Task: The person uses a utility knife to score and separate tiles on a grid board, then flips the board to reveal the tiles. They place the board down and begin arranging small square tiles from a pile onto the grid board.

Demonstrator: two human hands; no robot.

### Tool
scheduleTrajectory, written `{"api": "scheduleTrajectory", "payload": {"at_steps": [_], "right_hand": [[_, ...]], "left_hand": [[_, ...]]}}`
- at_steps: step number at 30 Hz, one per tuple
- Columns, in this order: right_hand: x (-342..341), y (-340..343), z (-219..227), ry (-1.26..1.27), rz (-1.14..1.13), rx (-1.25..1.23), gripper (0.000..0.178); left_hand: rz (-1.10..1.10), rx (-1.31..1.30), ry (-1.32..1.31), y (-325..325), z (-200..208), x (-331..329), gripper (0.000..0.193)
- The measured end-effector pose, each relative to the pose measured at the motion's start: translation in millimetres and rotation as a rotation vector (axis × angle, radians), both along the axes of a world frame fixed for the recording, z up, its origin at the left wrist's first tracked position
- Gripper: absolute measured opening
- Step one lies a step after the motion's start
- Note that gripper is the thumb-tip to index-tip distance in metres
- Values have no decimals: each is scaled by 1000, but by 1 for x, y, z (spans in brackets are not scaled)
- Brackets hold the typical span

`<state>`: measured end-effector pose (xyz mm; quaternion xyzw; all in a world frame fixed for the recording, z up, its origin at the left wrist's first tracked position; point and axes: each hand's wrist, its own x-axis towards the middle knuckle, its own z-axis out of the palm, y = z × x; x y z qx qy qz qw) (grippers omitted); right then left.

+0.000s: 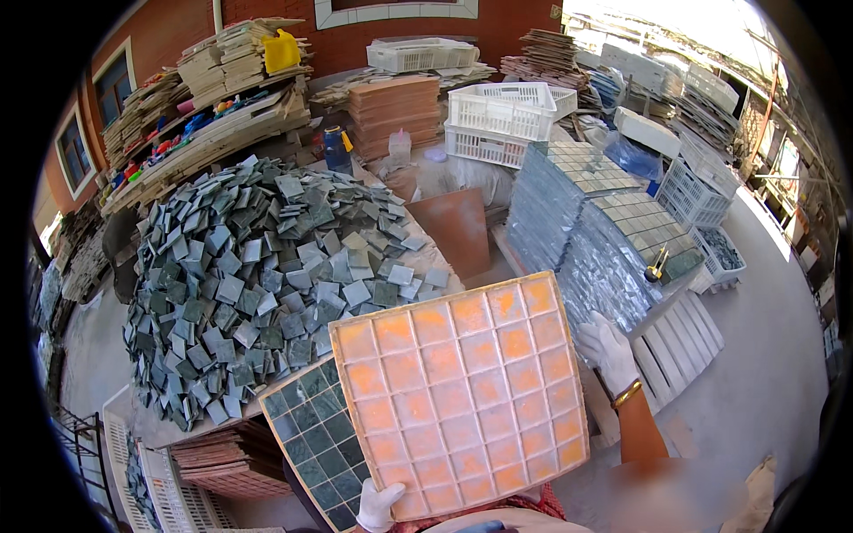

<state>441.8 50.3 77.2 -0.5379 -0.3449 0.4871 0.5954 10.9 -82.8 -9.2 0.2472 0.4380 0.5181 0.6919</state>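
Note:
A square grid tray (462, 400), with orange, white-dusted cells and raised ribs, tilts up in front of me. White-gloved, my left hand (380, 506) is closed on its lower left corner. My right hand (607, 351), also gloved and with a gold bracelet at the wrist, is beside the tray's upper right edge, near the stack of tile sheets (613, 249). Its fingers look stretched out, and I see nothing in them. Partly covered by the tray, a second tray filled with dark green square tiles (315, 426) lies at the lower left.
A large heap of loose green tiles (240, 275) covers the table on the left. White plastic crates (502, 111) stand beyond, beside a stack of reddish trays (394, 111). A wooden pallet (680, 346) is at right. More reddish trays (235, 462) sit below the table.

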Motion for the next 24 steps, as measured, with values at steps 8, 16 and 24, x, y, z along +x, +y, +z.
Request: {"api": "scheduleTrajectory", "payload": {"at_steps": [8,16,24], "right_hand": [[-90,-2,86,-1450,217,826,40],[-113,10,95,-1481,295,812,31],[-90,7,105,-1193,325,662,14]], "left_hand": [[-41,-8,185,-1,31,15,26],[-74,16,246,-10,51,17,33],[-132,32,312,-7,50,17,31]]}}
